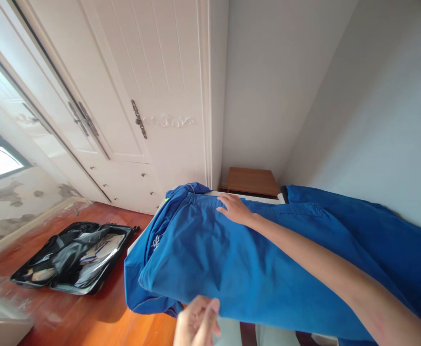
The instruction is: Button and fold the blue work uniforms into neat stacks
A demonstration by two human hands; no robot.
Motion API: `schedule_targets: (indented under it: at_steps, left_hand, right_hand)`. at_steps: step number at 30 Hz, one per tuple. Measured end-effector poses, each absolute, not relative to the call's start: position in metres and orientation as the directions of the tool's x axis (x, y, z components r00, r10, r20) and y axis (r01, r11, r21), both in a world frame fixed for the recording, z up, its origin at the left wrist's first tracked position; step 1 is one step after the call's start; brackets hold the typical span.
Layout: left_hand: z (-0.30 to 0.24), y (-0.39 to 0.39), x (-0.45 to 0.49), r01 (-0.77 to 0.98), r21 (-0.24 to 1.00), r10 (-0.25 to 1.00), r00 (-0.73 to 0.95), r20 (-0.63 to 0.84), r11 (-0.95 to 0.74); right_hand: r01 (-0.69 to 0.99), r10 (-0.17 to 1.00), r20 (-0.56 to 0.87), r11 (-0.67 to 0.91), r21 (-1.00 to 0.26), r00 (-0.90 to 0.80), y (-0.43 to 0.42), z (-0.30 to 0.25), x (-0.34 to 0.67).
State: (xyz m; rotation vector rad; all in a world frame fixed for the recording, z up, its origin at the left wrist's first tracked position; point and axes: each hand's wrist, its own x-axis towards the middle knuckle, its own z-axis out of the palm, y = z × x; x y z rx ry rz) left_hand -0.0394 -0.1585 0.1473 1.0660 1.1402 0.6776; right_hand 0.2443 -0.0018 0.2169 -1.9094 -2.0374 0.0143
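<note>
white surface (254, 196): blue garment (232, 269) spread | wooden floor (88, 322): open black suitcase (73, 259)

Tilted head camera looks down, near blue garment (232, 274).

Head view. A blue garment (232, 269) is spread over a white surface (253, 196). The right hand (234, 209) lies flat, fingers extended, on the waistband near the surface's far edge. The left hand (196, 322) meets the garment's near edge; its grip is indiscernible. An open black suitcase (73, 257) lies on the wooden floor (98, 322), below a white wardrobe (152, 86).
</note>
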Motion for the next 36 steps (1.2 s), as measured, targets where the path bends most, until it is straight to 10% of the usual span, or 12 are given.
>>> schedule_targets:
  at_steps: [6, 10, 27, 36]
  left_hand:
    - [0.176, -0.093, -0.119, 0.256, 0.958, 0.94, -0.276, 0.2, -0.129]
    - [0.153, -0.078, -0.151, 0.355, 0.929, 0.974, -0.154, 0.164, -0.101]
    - [0.101, -0.04, -0.157, -0.322, 0.946, 0.973, -0.228, -0.039, -0.037]
    - [0.115, -0.063, -0.144, -0.024, 0.997, 0.936, -0.346, 0.056, -0.069]
  right_hand:
    - [0.955, 0.972, 0.13, -0.159, -0.249, 0.196, -0.014, 0.187, 0.307]
    - [0.948, 0.981, 0.078, -0.149, -0.281, 0.177, -0.007, 0.173, 0.317]
    - [0.934, 0.993, 0.022, -0.101, -0.342, 0.116, -0.01, 0.171, 0.328]
    - [0.966, 0.992, 0.072, -0.086, -0.245, 0.107, -0.013, 0.184, 0.31]
